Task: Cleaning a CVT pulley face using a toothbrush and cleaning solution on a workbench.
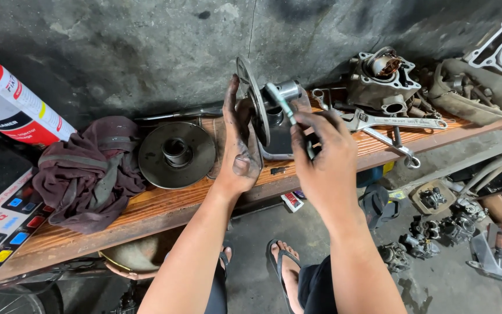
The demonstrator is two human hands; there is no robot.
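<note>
A long wooden bench (pixel 164 203) runs along the foot of the concrete wall, and everything is laid out on it within arm's reach. At its left end a crumpled maroon rag (pixel 88 168) lies in a heap, probably kept near for wiping the grease. Just right of it a dark round pulley plate (pixel 176 154) lies flat with its hub up, set aside near the back edge. Toward the right end sit a grey engine cylinder (pixel 382 78) and, nearer the front edge, two spanners (pixel 390 125) crossing each other.

Near the middle of the bench, against the back edge, the person holds the pulley assembly (pixel 265 113) up on its side. The left hand (pixel 240 145) is spread flat and upright against the thin disc face, fingers extended, bracing it rather than clasping it, likely so it cannot turn or tip. The right hand (pixel 323 157) is closed around a slim metal tool (pixel 281 104), whose tip reaches in at the hub; the lower handle is hidden in the fist.

The assembly is bare grey steel, worn and oil-stained, with a thin round disc edge-on to the camera and a short shiny cylindrical boss behind it. Both hands are black with grease.
</note>
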